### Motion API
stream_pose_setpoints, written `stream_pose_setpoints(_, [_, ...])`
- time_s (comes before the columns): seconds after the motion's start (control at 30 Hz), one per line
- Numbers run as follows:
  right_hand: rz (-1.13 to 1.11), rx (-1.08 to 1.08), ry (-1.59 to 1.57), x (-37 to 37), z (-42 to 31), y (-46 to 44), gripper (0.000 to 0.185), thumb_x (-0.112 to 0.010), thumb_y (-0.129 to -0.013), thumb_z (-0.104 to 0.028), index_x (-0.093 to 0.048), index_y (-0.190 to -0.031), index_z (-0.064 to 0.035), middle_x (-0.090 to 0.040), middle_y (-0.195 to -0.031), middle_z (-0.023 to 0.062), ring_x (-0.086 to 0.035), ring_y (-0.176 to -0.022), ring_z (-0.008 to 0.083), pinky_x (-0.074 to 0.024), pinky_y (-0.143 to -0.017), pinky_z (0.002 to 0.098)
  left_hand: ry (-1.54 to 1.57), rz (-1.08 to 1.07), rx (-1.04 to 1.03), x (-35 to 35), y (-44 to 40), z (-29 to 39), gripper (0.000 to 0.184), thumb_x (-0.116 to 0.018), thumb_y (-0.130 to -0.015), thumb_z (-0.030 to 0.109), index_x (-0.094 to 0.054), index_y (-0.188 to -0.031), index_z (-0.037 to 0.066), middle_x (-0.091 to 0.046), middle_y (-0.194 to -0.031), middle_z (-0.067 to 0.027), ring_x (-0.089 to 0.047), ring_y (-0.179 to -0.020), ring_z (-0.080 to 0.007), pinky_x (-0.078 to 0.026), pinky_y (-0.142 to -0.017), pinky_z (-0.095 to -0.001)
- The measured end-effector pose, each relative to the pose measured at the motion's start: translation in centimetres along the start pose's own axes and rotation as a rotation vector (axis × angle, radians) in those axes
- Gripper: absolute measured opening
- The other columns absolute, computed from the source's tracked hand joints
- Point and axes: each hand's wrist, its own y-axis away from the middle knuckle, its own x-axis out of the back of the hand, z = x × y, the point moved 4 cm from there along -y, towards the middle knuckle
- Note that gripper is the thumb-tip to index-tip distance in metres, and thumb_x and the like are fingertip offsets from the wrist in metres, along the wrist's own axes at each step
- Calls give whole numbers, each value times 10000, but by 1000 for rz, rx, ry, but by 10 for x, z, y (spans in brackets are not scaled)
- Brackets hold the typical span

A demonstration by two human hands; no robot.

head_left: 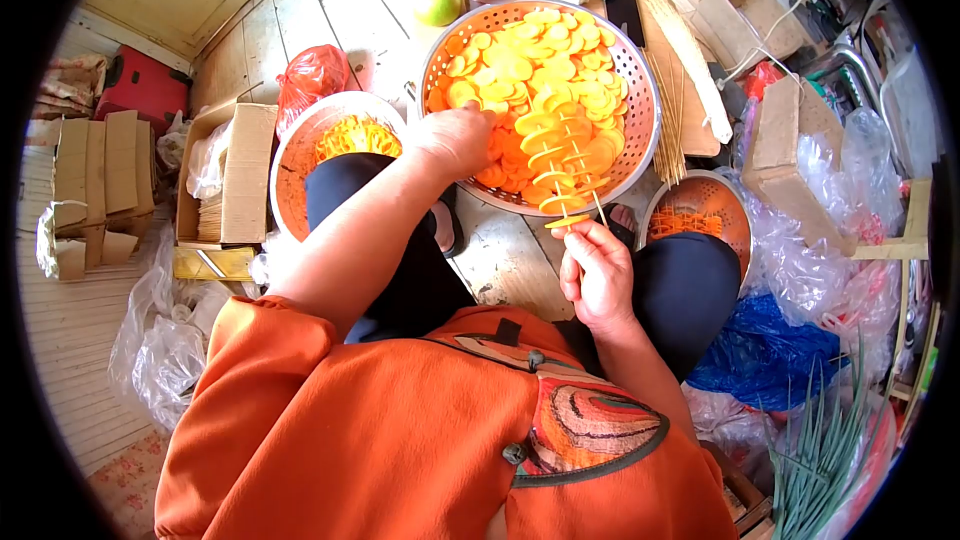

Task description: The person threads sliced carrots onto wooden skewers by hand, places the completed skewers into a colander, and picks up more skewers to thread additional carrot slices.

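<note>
A large perforated metal colander (pixel 643 120) holds a heap of thin round orange slices that look like carrot (pixel 545 50). My left hand (pixel 455 140) reaches over its left side, fingers curled down at the slices; whatever they pinch is hidden. In my right hand (pixel 600 275), closed near the colander's front rim, are the lower ends of thin wooden skewers (pixel 599 204). Spaced carrot slices are threaded along these skewers, which slant up over the heap.
Left of the colander stands a bowl (pixel 285 175) with orange shreds; another colander (pixel 735 205) sits right. Loose skewers (pixel 668 130) lie on a board (pixel 700 90). A green apple (pixel 437 3), a red bag (pixel 312 80), cardboard boxes (pixel 250 170) and plastic bags (pixel 770 350) surround my legs.
</note>
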Motion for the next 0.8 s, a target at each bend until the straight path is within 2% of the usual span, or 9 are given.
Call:
stream_pose_setpoints(0.17, [-13, 7, 24, 0, 1, 0, 164, -475, -920, -106, -583, -923, 18, -438, -469, 18, -311, -322, 79, -254, -335, 219, 17, 37, 14, -5, -3, 1, 363, -582, -790, 327, -580, -1067, 91, -628, -1025, -154, -624, -928, -307, -492, -788, -412])
stream_pose_setpoints(0.43, [-12, 23, 28, -1, 0, 1, 163, -476, -919, -104, -583, -926, 19, -440, -475, 13, -313, -327, 74, -247, -334, 215, 129, 65, 35, 2, 1, -8, 171, -571, -748, 223, -582, -864, 98, -648, -803, -147, -627, -825, -317, -486, -712, -419])
stream_pose_setpoints(0.8, [-3, 27, 30, 0, -2, 2, 168, -475, -920, -109, -580, -930, 22, -439, -475, 16, -315, -326, 78, -254, -336, 213, 24, 75, -2, 4, 7, -2, 155, -553, -741, 197, -591, -853, 97, -644, -783, -139, -632, -796, -308, -493, -692, -417])
